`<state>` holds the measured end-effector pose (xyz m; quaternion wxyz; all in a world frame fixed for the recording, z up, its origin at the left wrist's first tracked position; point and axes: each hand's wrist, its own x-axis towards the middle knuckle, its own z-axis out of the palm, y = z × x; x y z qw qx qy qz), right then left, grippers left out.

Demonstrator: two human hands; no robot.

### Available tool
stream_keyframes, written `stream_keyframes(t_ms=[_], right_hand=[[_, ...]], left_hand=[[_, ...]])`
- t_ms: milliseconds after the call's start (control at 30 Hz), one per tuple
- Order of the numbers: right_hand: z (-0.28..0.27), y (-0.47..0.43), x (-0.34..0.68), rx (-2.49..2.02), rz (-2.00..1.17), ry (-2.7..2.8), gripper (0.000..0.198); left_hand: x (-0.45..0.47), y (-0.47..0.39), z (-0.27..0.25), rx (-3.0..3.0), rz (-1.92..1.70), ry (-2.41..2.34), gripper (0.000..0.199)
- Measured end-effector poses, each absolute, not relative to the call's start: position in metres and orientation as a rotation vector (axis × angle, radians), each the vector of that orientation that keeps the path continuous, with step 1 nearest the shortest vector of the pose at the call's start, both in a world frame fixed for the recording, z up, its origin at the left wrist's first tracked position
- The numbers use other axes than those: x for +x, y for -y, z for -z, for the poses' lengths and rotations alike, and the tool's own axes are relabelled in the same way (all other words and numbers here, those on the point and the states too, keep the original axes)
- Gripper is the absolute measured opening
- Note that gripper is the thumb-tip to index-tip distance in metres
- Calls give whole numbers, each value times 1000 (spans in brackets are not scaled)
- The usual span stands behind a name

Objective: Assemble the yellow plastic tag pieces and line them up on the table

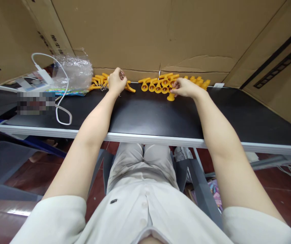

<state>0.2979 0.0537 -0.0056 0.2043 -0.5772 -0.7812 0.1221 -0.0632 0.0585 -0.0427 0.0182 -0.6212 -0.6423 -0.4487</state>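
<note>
My left hand [116, 82] is closed at the back of the black table, with small shiny metal pieces [121, 75] showing at its curled fingers. Yellow branch-shaped pieces [99, 80] lie behind and on both sides of it, with small metal chains [104, 87] among them. To the right, my right hand [185, 88] pinches a yellow piece with a flared round end [171, 97], which points toward me. Several similar yellow pieces [158, 88] lie in rows beside it, their round cup ends facing me. More yellow pieces [198, 81] sit behind my right wrist, partly hidden.
Cardboard walls [140, 34] enclose the back and sides of the black tabletop [153, 117]. At the left lie a clear plastic bag [74, 69], a white cable [66, 81] and a white adapter [45, 76]. A small white tag [219, 85] lies at the back right.
</note>
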Motion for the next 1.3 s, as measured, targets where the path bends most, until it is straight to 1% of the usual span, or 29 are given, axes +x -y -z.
stream_keyframes(t_ms=[167, 267, 433, 533, 633, 700, 800, 900, 967, 1033, 1067, 1167, 1300], right_hand=[[26, -60, 284, -1383, -619, 2015, 31], [31, -56, 278, -1342, -757, 1941, 34], [31, -47, 272, -1479, -629, 2038, 40], [31, -47, 272, -1513, -614, 2077, 37], [34, -51, 274, -1486, -626, 2101, 36], [36, -54, 275, -1467, -605, 2119, 39], [37, -56, 276, -1470, -542, 2152, 42], [36, -54, 275, -1481, -500, 2189, 37], [35, -52, 274, -1516, -430, 2205, 31], [34, -51, 272, -1546, -287, 2216, 25], [34, -50, 271, -1542, -211, 2221, 26], [34, -51, 270, -1446, -61, 2246, 40], [34, -55, 271, -1348, 28, 2275, 38]], left_hand=[[-54, -57, 40, -2008, 1569, 1877, 18], [-50, -56, 38, -2034, 1601, 1894, 18], [-54, -67, 40, -1992, 1782, 1822, 21], [-54, -69, 40, -1979, 1844, 1816, 22], [-48, -59, 36, -2002, 1712, 1954, 19], [-43, -48, 35, -2070, 1552, 2072, 14], [-38, -34, 36, -2296, 1170, 2288, 9], [-38, -30, 39, -2441, 875, 2299, 10], [-38, -30, 39, -2430, 805, 2211, 15], [-37, -30, 37, -2352, 756, 2135, 22], [-37, -30, 36, -2311, 739, 2110, 26], [-36, -31, 34, -2259, 750, 2101, 38], [-34, -32, 34, -2262, 767, 2072, 44]])
